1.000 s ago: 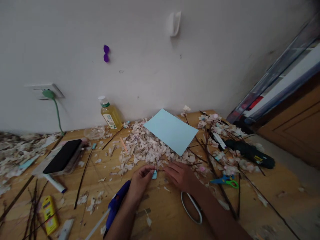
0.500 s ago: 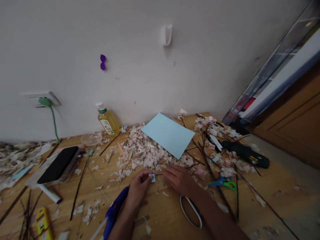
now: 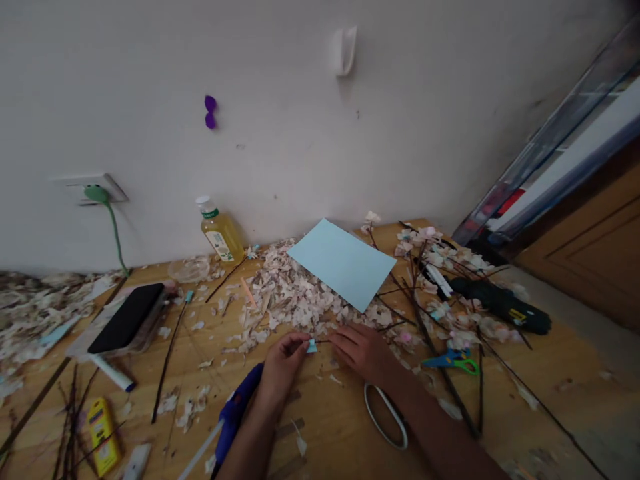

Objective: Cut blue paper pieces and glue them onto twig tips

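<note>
My left hand (image 3: 284, 365) is closed, thumb and fingertips pinching a small light-blue paper piece (image 3: 312, 346). A thin dark twig (image 3: 323, 342) runs from this piece to my right hand (image 3: 364, 352), whose fingers are closed on it. Both hands are low over the table, in front of a heap of pale petals (image 3: 295, 293). Above them a light-blue paper sheet (image 3: 343, 261) lies on the petals. The blue glue gun (image 3: 239, 413) is beside my left forearm. Under my right wrist, a white loop (image 3: 387, 417) is partly covered.
Flowered branches (image 3: 425, 320), scissors (image 3: 453, 360) and a dark green tool (image 3: 500, 303) lie on the right. Leftward are a phone (image 3: 127, 318) on a clear box, a marker (image 3: 114, 373), a yellow pack (image 3: 103, 437) and twigs. A bottle (image 3: 220, 233) stands by the wall.
The whole view has shifted slightly, so things appear a little further right and higher. The blue paper piece looks turned a little in my left fingers; both hands keep their hold.
</note>
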`<action>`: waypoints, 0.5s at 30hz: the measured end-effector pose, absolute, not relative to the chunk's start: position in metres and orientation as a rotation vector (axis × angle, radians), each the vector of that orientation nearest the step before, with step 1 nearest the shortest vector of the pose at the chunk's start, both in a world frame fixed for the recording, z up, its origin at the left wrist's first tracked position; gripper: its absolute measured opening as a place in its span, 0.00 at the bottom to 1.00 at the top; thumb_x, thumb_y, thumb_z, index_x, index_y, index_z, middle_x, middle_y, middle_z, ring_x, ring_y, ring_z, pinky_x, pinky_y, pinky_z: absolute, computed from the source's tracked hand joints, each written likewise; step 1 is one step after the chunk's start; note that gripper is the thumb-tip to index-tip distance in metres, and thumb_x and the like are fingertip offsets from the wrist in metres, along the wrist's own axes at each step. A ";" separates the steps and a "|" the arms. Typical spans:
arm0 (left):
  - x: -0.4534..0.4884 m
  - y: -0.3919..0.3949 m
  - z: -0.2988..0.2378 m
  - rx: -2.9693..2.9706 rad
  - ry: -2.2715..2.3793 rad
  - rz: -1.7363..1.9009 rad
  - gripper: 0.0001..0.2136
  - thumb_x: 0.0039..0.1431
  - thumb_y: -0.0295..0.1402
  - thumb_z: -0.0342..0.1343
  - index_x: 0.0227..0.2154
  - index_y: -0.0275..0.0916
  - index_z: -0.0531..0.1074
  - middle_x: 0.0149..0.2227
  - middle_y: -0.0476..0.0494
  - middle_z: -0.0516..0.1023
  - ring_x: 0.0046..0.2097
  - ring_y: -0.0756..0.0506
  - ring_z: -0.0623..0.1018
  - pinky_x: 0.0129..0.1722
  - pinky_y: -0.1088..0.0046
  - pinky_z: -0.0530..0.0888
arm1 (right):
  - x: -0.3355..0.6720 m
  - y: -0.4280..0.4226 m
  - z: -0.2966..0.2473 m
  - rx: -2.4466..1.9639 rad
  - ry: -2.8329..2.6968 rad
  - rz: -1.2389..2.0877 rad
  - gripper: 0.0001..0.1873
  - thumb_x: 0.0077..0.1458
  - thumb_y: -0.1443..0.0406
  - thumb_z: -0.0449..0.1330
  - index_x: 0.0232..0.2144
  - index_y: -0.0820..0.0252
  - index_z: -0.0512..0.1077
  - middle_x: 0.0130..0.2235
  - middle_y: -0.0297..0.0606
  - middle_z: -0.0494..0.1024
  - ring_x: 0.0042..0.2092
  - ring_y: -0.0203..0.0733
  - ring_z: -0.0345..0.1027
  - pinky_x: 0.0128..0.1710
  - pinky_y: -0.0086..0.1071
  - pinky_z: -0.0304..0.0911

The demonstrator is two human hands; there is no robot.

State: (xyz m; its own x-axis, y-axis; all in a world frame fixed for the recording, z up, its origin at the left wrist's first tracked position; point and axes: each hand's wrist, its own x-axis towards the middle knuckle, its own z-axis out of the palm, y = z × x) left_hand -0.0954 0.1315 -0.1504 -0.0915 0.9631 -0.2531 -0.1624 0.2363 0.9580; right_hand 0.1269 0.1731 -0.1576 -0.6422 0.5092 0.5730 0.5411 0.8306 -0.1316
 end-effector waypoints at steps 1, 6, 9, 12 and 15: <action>-0.095 0.131 -0.150 0.861 1.284 1.168 0.23 0.42 0.52 0.73 0.33 0.38 0.80 0.32 0.44 0.80 0.34 0.45 0.77 0.36 0.71 0.73 | 0.126 0.173 -0.157 -0.782 -2.393 -0.060 0.08 0.68 0.69 0.57 0.46 0.60 0.76 0.40 0.42 0.81 0.42 0.46 0.75 0.43 0.40 0.75; -0.093 0.132 -0.152 0.846 1.280 1.168 0.24 0.43 0.52 0.73 0.36 0.38 0.80 0.32 0.45 0.80 0.34 0.45 0.77 0.36 0.71 0.74 | 0.124 0.172 -0.152 -0.793 -2.358 -0.024 0.08 0.69 0.68 0.56 0.45 0.60 0.76 0.40 0.42 0.80 0.42 0.46 0.74 0.45 0.40 0.75; -0.091 0.132 -0.153 0.823 1.263 1.179 0.26 0.42 0.53 0.73 0.36 0.38 0.80 0.31 0.45 0.80 0.34 0.45 0.77 0.37 0.70 0.75 | 0.124 0.173 -0.150 -0.774 -2.336 -0.018 0.09 0.69 0.69 0.56 0.46 0.61 0.76 0.41 0.42 0.80 0.42 0.47 0.74 0.45 0.41 0.75; -0.089 0.132 -0.153 0.830 1.271 1.164 0.25 0.42 0.54 0.73 0.36 0.38 0.81 0.30 0.45 0.79 0.33 0.46 0.76 0.36 0.70 0.74 | 0.125 0.173 -0.150 -0.766 -2.345 -0.026 0.09 0.69 0.70 0.56 0.46 0.61 0.76 0.41 0.42 0.80 0.42 0.47 0.74 0.45 0.42 0.75; -0.089 0.132 -0.153 0.844 1.286 1.161 0.26 0.40 0.54 0.74 0.34 0.38 0.81 0.29 0.46 0.79 0.32 0.46 0.75 0.35 0.71 0.73 | 0.126 0.173 -0.152 -0.750 -2.363 -0.028 0.09 0.68 0.70 0.56 0.46 0.62 0.76 0.42 0.43 0.80 0.42 0.47 0.74 0.45 0.42 0.75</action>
State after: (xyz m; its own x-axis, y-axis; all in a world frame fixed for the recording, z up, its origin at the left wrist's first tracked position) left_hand -0.0895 0.1321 -0.1527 -0.0898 0.9589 -0.2691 -0.1704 0.2514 0.9528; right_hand 0.1261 0.1728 -0.1521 -0.6246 0.5090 0.5923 0.5229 0.8359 -0.1668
